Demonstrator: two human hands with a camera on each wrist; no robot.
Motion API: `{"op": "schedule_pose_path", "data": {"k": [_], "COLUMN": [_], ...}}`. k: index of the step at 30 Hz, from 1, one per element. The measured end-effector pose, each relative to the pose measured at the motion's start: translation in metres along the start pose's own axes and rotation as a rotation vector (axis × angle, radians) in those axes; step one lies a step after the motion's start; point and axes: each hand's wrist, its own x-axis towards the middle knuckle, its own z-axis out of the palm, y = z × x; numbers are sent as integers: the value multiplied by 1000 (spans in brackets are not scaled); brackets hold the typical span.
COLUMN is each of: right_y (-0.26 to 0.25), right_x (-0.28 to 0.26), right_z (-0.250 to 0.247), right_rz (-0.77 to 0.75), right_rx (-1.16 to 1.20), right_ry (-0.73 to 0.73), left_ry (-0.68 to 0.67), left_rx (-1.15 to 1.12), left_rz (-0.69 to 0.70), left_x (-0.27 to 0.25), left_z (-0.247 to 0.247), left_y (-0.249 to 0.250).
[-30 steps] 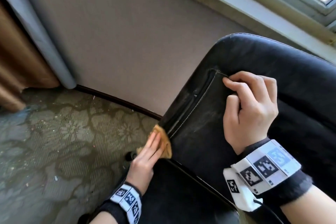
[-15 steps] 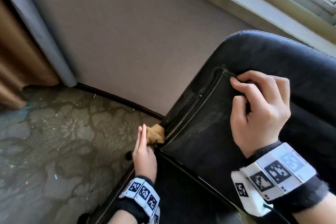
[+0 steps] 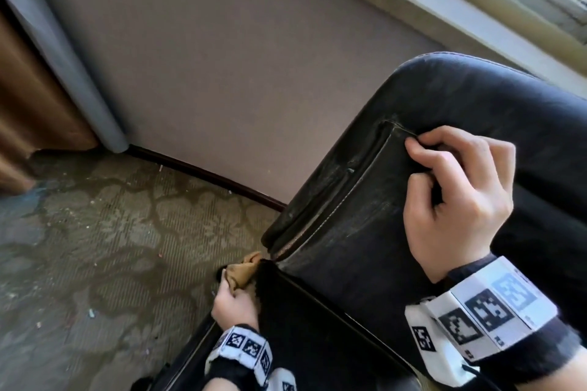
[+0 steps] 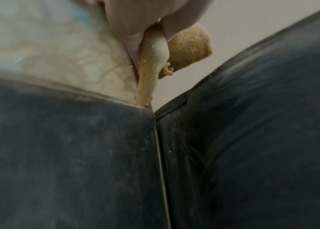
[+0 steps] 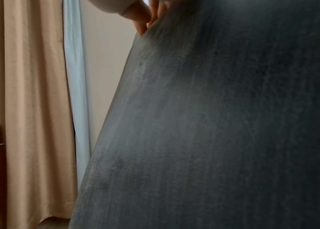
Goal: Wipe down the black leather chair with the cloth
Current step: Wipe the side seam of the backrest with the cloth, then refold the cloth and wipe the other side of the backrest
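The black leather chair (image 3: pixel 365 232) fills the right and lower part of the head view, its dusty back panel edged by a stitched seam. My left hand (image 3: pixel 233 301) grips a bunched tan cloth (image 3: pixel 243 273) at the lower corner where the back panel meets the seat. The left wrist view shows the cloth (image 4: pixel 155 62) pinched between my fingers (image 4: pixel 133 41), just above the seam of the chair (image 4: pixel 77 155). My right hand (image 3: pixel 451 200) curls over the top edge of the back panel and holds it. In the right wrist view the fingertips (image 5: pixel 141 23) press the chair (image 5: pixel 214 124).
A patterned carpet (image 3: pixel 95 247) lies left of the chair. A beige wall (image 3: pixel 222 57) with a dark skirting stands behind, with a window sill (image 3: pixel 444 9) above. Brown curtains (image 3: pixel 28 105) and a grey-blue drape (image 3: pixel 63 51) hang at far left.
My left hand has slid down from the side seam to the panel's bottom corner. It went from lying flat on the cloth to gripping it bunched. My right hand kept its hold.
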Motion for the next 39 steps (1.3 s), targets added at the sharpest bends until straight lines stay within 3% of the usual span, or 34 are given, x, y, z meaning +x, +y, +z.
{"op": "schedule_pose_path", "data": {"k": [5, 11, 14, 18, 21, 23, 25, 29, 33, 37, 39], "right_y": [-2, -1, -5, -9, -9, -7, -3, 9, 14, 36, 51], "right_x": [-1, 0, 2, 4, 11, 17, 18, 9, -7, -33, -53], "right_z": [4, 3, 3, -4, -12, -24, -41, -85, -126, -159, -179], "right_rz": [19, 38, 72, 71, 110, 168, 274, 644, 763, 841, 893], "right_rx": [5, 22, 38, 41, 68, 147, 280, 565, 781, 759, 712], "right_ry": [34, 22, 32, 16, -31, -78, -95, -56, -123, 14, 85], "left_ry": [-251, -288, -321, -401, -403, -363, -359, -419, -685, -1023, -1145], "left_rx": [31, 79, 13, -238, -149, -71, -17, 40, 153, 249, 348], "left_rz": [105, 146, 229, 557, 895, 1027, 1096, 1199, 1330, 1307, 1370], "left_x": [-14, -36, -54, -101, -138, -153, -165, -197, -245, -285, -300], "left_z": [16, -1, -19, -50, -62, -66, -69, -57, -28, -2, 7], "left_y": [26, 49, 73, 152, 209, 219, 215, 210, 190, 159, 151]}}
